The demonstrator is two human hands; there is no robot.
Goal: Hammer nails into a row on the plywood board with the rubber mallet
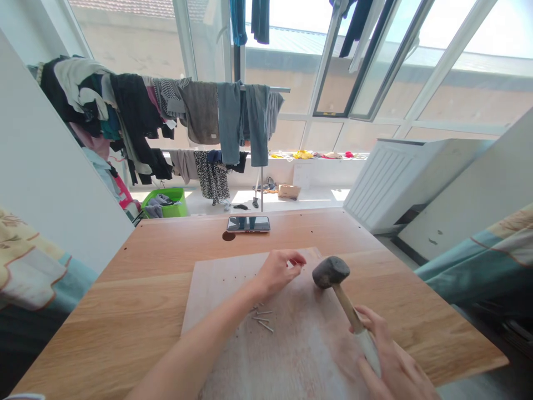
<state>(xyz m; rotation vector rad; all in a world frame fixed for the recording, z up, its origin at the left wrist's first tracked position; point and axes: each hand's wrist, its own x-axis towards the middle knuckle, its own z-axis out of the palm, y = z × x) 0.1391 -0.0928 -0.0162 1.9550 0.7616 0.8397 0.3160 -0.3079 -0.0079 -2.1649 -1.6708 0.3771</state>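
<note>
A pale wooden board (233, 355) lies on the table, with several small dark dots across its surface. Over its far part is my left hand (280, 271), its fingers curled with the tips drawn together; whatever sits between them is too small to make out. My right hand (385, 355) grips the pale handle of a rubber mallet (332, 272). The mallet's black head is raised beside my left fingertips, apart from them. Several loose nails (263, 320) lie on the board near my left forearm, part of the pile hidden by it.
The wooden table (137, 289) carries a phone (249, 224) at its far side, near a round dark hole (229, 236). Beyond stand a drying rack with hanging clothes (200, 111), a green basket (177, 204) and a white cabinet (387, 172). Curtains (478, 266) hang at both sides.
</note>
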